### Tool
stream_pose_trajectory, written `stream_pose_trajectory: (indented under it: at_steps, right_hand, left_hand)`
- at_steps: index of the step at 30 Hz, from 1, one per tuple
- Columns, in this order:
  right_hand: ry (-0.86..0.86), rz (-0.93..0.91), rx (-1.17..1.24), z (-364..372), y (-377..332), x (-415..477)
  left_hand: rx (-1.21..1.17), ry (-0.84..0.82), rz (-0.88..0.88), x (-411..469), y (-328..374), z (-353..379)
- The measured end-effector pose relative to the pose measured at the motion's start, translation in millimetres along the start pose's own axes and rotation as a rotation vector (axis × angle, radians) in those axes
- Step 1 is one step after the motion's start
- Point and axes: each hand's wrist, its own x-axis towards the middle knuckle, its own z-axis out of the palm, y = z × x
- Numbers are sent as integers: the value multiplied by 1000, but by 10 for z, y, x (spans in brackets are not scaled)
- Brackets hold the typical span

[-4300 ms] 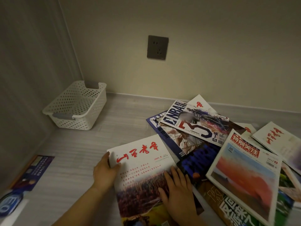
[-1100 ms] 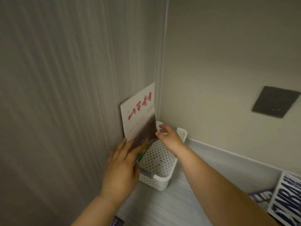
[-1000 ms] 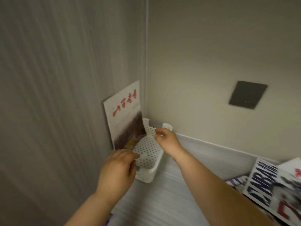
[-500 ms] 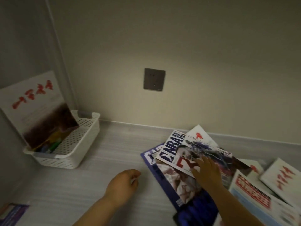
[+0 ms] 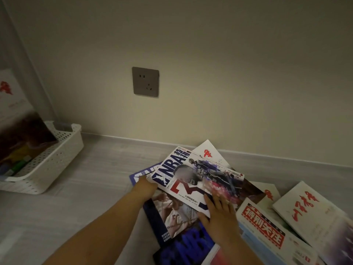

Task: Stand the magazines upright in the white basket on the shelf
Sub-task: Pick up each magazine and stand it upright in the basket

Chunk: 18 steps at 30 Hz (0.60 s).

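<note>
The white perforated basket [image 5: 57, 163] stands at the left against the side wall. One white magazine with red lettering [image 5: 17, 104] stands upright in it, leaning on that wall. On the shelf to the right lies a loose pile of magazines. The NBA magazine [image 5: 191, 175] is on top. My left hand [image 5: 146, 187] grips its near left corner, fingers tucked under the edge. My right hand [image 5: 219, 217] lies with straight fingers on its lower cover, thumb beside the edge.
Under the NBA issue lies a dark blue magazine [image 5: 172, 213]. A red-titled magazine [image 5: 263, 228] and a white one with red script [image 5: 313, 213] lie at the right. A grey wall socket [image 5: 145, 81] sits on the back wall. Bare grey shelf [image 5: 95, 178] lies between basket and pile.
Both hands let go of the white magazine, which stays upright in the basket, and moved right to the pile. My left hand has reached the NBA magazine's corner; my right slid down its cover.
</note>
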Motion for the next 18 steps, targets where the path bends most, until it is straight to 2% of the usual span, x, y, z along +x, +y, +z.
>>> stream_pose_trajectory:
  at_steps: [3, 8, 11, 13, 16, 18]
  right_hand:
    - [-4, -19, 16, -8, 6, -4]
    - [5, -27, 45, 50, 56, 36]
    - [-8, -32, 24, 66, 72, 47]
    - [0, -40, 30, 84, 69, 51]
    - [3, -46, 50, 89, 71, 61]
    - [3, -41, 59, 75, 69, 51]
  left_hand:
    - [-34, 72, -121, 110, 54, 81]
    - [408, 142, -212, 141, 105, 154]
    - [450, 182, -226, 137, 155, 144]
    - [322, 236, -228, 129, 206, 110]
    - [-184, 212, -164, 138, 319, 95]
    - [-395, 170, -180, 117, 392, 90]
